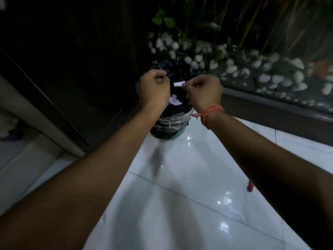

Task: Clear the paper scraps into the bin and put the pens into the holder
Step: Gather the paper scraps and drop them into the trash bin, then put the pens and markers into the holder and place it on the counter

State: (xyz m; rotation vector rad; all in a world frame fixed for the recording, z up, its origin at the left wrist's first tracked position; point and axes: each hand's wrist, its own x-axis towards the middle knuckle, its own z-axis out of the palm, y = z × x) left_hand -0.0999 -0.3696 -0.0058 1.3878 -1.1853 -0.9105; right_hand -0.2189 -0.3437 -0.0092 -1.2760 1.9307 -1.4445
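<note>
A small bin (168,127) lined with a black plastic bag stands on the glossy white floor. Both my arms reach out over it. My left hand (155,87) is a closed fist above the bin's left rim; whether it holds anything is hidden. My right hand (203,91), with an orange thread band at the wrist, pinches a small white paper scrap (179,84) at its fingertips above the bin mouth. More white paper scraps (175,101) lie inside the black bag between my hands.
A dark wooden wall or door (72,69) rises to the left of the bin. Behind and to the right runs a planter bed of white pebbles (252,69) with green plants. A small red object (250,186) lies on the floor by my right forearm.
</note>
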